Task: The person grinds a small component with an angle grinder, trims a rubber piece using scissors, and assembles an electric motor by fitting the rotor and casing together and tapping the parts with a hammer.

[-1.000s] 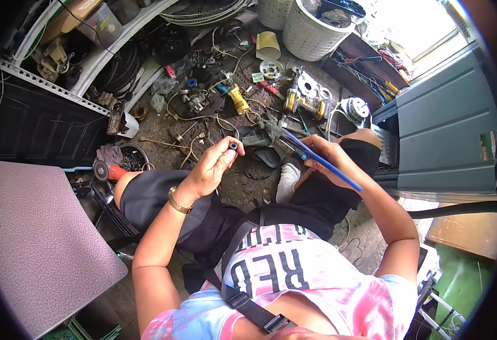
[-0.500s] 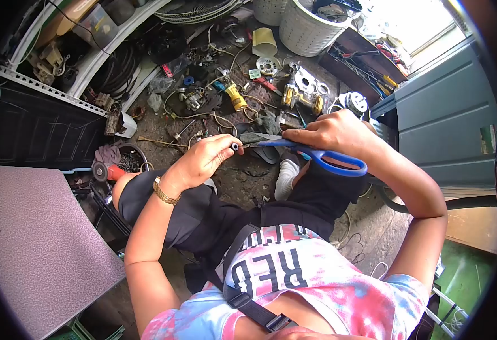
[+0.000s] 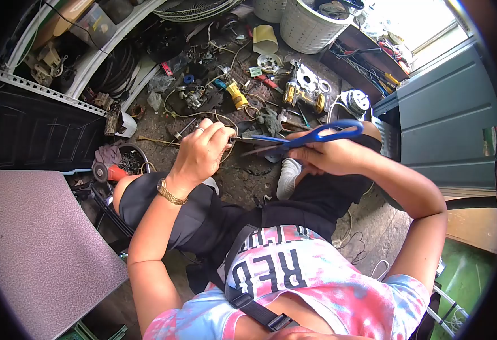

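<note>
1. Left hand: raised over the floor, fingers bunched, thumb and fingertips pinching a small dark piece. Most of the piece is hidden by the fingers; can't tell what it is.
2. Right hand: curled round the scissors near the pivot, not through the loop. Blue handle loop sticks up above the hand.
3. Scissors: blades parted, pointing at the left hand. Upper blade's tip sits right by the dark piece; can't tell if they touch. Lower blade hangs below it, clear of the left hand.
4. Wearing: gold watch on left wrist, ring on a left finger.
5. Floor beyond the hands: yellow tool, metal parts and cords scattered about; grey cloth just past the blades.
6. Further out: white basket at the back. Pink table at person's left, grinder near left knee.
</note>
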Available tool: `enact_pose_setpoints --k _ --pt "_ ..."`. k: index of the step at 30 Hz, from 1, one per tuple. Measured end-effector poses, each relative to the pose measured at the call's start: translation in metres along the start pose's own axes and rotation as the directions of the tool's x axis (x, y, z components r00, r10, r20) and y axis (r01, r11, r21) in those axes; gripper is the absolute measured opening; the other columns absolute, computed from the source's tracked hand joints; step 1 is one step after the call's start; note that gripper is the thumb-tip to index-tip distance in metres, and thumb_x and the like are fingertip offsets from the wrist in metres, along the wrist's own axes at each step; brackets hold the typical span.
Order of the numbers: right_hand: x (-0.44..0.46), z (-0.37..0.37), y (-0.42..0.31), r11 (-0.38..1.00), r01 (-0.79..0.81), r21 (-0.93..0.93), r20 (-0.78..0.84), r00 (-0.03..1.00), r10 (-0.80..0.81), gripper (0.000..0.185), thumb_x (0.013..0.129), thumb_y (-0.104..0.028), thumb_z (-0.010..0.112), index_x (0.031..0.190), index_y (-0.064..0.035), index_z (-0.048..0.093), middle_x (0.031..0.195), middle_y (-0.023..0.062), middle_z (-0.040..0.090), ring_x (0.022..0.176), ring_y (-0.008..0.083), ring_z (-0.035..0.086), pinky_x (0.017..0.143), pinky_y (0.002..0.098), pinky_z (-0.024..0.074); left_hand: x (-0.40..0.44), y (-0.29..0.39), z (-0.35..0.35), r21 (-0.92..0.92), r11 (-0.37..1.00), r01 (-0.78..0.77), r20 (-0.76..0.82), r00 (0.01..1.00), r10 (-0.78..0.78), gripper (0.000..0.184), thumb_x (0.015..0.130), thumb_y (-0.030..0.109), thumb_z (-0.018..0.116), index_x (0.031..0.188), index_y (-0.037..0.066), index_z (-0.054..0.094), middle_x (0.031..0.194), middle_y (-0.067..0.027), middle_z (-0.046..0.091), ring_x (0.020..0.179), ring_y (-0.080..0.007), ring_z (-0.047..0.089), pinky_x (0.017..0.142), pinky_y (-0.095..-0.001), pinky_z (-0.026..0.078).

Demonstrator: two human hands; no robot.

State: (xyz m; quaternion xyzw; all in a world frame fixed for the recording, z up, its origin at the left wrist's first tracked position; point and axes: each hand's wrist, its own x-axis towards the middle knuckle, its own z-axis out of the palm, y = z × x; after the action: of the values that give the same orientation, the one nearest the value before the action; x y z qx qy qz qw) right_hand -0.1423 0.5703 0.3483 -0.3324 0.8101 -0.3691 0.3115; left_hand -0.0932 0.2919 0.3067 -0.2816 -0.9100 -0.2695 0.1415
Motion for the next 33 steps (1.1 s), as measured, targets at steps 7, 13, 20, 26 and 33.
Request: enact_pose_setpoints --k 7,13,20,26,33 --pt "0.003 0.024 -0.015 0.188 -0.539 0.821 0.531 0.842 0.096 0.044 0.099 -0.042 0.035 0.119 -0.0063 0.051 0.057 0.0011 0.046 0.046 0.0127 0.048 0.042 0.0276 0.0395 0.002 -0.014 0.001 0.446 0.893 -0.067 -0.045 0.994 0.098 0.020 0.078 0.011 0.058 0.098 0.009 0.057 0.086 -0.0049 0.055 0.077 -0.0249 0.055 0.060 -0.0346 0.049" --pt "0.000 0.004 -0.012 0.019 -0.238 0.971 0.238 0.963 -0.127 0.046 0.099 -0.044 0.033 0.124 -0.0083 0.048 0.058 0.0009 0.046 0.044 0.0124 0.047 0.041 0.0259 0.0381 -0.006 -0.029 0.008 0.037 0.989 0.146 -0.146 0.980 -0.139 0.015 0.087 0.006 0.053 0.101 0.002 0.056 0.096 -0.0118 0.061 0.088 -0.0318 0.059 0.074 -0.0374 0.049" --pt "0.006 0.002 0.005 0.812 0.171 -0.558 -0.166 0.936 -0.311 0.031 0.086 -0.026 0.058 0.114 -0.0133 0.061 0.059 0.0120 0.058 0.055 0.0269 0.062 0.046 0.0351 0.0459 -0.006 -0.027 0.013 -0.400 0.890 0.219 -0.023 0.968 -0.249 0.018 0.090 0.003 0.048 0.106 0.000 0.057 0.101 -0.0126 0.062 0.096 -0.0286 0.060 0.082 -0.0342 0.047" --pt "0.018 -0.004 0.007 0.669 0.181 -0.721 -0.123 0.917 -0.380 0.027 0.085 -0.023 0.057 0.110 -0.0133 0.061 0.056 0.0100 0.057 0.052 0.0257 0.061 0.046 0.0355 0.0456 0.002 -0.023 0.010 -0.263 0.952 0.158 0.092 0.986 -0.138 0.019 0.089 0.004 0.049 0.106 0.000 0.057 0.099 -0.0127 0.061 0.093 -0.0299 0.059 0.081 -0.0343 0.046" --pt "0.024 0.014 0.018 0.846 -0.320 0.426 0.247 0.941 0.232 0.034 0.097 -0.034 0.044 0.101 -0.0045 0.061 0.057 0.0067 0.056 0.046 0.0203 0.059 0.041 0.0323 0.0466 0.007 -0.014 0.023 0.181 0.968 0.175 -0.051 0.984 -0.169 0.021 0.078 0.002 0.060 0.099 0.003 0.057 0.092 -0.0106 0.060 0.086 -0.0320 0.057 0.073 -0.0392 0.047"
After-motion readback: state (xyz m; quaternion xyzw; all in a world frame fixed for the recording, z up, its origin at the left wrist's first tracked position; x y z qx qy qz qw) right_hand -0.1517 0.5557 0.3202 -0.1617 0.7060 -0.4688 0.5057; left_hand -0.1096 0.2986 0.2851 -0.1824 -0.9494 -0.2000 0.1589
